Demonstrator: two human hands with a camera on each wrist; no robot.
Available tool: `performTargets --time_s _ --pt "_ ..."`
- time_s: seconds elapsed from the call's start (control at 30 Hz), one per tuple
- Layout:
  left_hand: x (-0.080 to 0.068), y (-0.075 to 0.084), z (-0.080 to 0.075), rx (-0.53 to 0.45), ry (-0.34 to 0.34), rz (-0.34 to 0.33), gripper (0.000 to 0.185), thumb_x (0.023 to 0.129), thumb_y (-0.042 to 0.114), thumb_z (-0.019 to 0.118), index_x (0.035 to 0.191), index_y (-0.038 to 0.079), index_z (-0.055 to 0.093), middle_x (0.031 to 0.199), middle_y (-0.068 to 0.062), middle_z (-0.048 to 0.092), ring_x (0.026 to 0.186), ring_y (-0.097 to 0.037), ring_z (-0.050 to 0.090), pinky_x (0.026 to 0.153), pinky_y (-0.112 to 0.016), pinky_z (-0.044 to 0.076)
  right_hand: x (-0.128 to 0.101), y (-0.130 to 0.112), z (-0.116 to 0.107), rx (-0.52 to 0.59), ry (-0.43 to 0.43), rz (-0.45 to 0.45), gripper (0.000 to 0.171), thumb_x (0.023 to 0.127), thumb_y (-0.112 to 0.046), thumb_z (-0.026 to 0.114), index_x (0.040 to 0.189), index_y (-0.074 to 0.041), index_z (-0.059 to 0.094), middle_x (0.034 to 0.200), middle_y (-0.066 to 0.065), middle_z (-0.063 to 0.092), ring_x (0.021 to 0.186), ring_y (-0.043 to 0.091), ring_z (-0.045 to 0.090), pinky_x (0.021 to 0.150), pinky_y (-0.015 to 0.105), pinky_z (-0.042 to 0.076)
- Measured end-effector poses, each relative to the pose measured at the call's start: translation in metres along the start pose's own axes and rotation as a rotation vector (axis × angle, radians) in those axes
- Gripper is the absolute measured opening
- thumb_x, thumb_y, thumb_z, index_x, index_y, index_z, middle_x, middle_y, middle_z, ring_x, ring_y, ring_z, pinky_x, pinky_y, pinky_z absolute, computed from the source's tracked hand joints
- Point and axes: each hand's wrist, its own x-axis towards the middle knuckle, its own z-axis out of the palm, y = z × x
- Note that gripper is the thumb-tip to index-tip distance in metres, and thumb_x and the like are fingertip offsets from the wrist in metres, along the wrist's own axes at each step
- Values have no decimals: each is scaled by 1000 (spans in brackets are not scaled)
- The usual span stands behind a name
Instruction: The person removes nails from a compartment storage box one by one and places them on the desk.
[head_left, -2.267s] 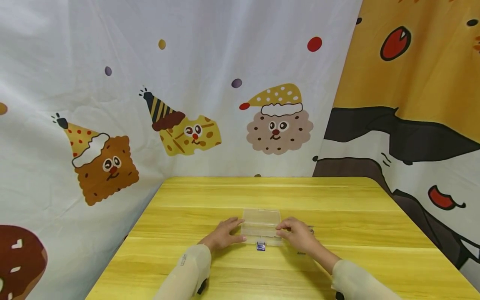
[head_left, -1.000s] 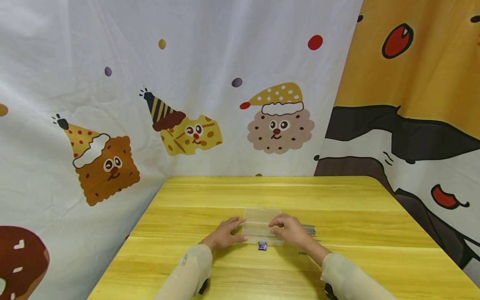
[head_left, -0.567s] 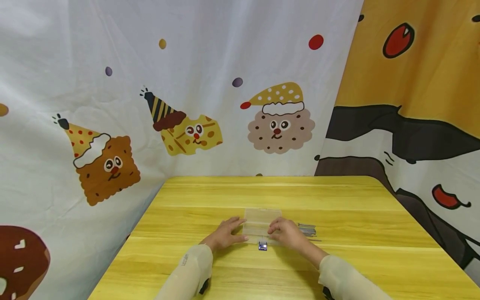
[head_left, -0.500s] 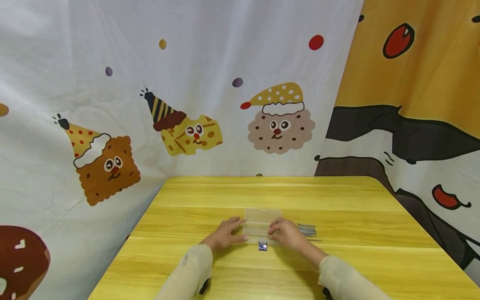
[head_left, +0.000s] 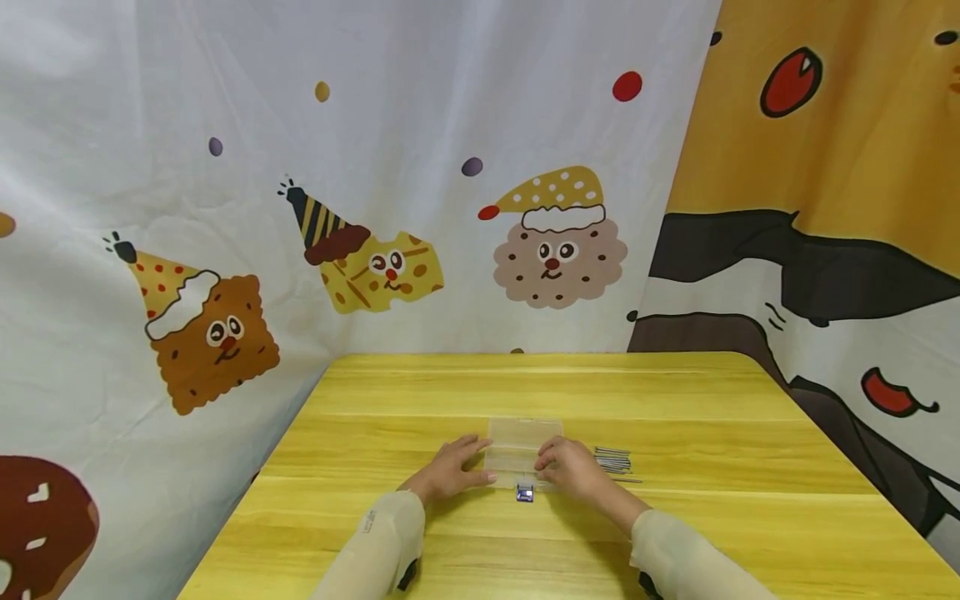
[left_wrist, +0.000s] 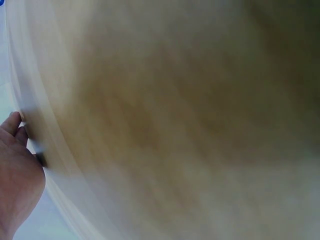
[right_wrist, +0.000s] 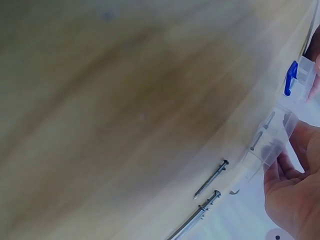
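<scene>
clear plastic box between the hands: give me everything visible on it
The clear plastic box is a small, flat, translucent rectangular case lying on the yellow wooden table, with a blue latch at its near edge. The right wrist view shows inner dividers and a couple of nails inside. The left hand rests against its left side; the right hand lies on its right part. Loose nails lie just right.

- A makeshift recording corner, likely in a home.
- Cartoon biscuit-print cloth (head_left: 360,250) hangs as backdrop.
- A yellow wooden bench (head_left: 525,392) stands before it.
</scene>
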Motion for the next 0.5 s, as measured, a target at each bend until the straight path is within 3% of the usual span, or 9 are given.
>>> performTargets --time_s 0.13,0.5 --pt "1 -2 1 18 5 23 70 95 43 65 153 13 39 158 -22 28 145 -43 22 116 -60 9 1 -1 -1 -17 -7 -14 4 81 -1 78 85 -3 78 100 6 67 92 26 64 81 43 54" --pt "1 -1 2 4 10 8 70 95 44 66 153 14 40 158 -21 27 145 -44 20 115 -63 11 1 3 -1 -57 -33 -72 4 85 -4 75 88 -3 79 102 8 69 94 27 66 83 44 53"
